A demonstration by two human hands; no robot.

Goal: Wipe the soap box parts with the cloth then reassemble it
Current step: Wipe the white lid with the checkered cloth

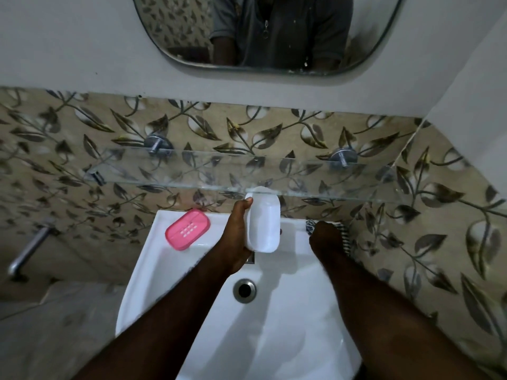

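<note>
My left hand [236, 229] grips a white soap box part [263, 223] by its left edge and holds it upright above the back of the sink. A pink soap box part [188, 229] with drain slots lies on the sink's back left ledge. On the back right ledge my right hand [327, 238] rests on a checked black-and-white cloth [341, 231]; its fingers are hidden, so whether it grips the cloth is unclear.
The white sink [288, 311] has a drain [244, 289] in the middle of its basin. A glass shelf [192, 171] on metal brackets juts from the leaf-patterned tile wall just above the white part. A mirror [269, 31] hangs higher up. At the left a metal pipe [27, 250] sticks out.
</note>
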